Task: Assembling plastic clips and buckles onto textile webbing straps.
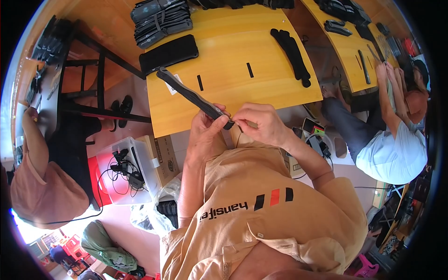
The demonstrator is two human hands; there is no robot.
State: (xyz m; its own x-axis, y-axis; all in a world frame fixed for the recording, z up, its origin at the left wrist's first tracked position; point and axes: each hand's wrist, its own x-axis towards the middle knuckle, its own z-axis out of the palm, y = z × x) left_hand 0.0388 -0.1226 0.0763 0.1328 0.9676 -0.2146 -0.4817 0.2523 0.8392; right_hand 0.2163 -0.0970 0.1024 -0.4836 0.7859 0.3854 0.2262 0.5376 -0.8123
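A long, flat bundle of folded black fabric (191, 95) slants from the table's near part toward my body. My left hand (208, 125) is closed round its near end, thumb on top. Beside that end my right hand (262, 122) is closed in a pinch, fingertips close to the fabric. A thin dark bit shows below those fingertips, too small to name. Two short black strips, one on the left (200, 82) and one on the right (249, 70), lie apart on the yellow table (224, 44). A white paper (173, 85) lies partly behind the bundle.
On the table are a black folded fabric piece (169, 53), stacked black bundles (161, 21) and a long black bundle (291, 58). A clear bin with cables (128, 170) stands lower left by a cardboard box (161, 158). People sit left (49, 186) and right (392, 149).
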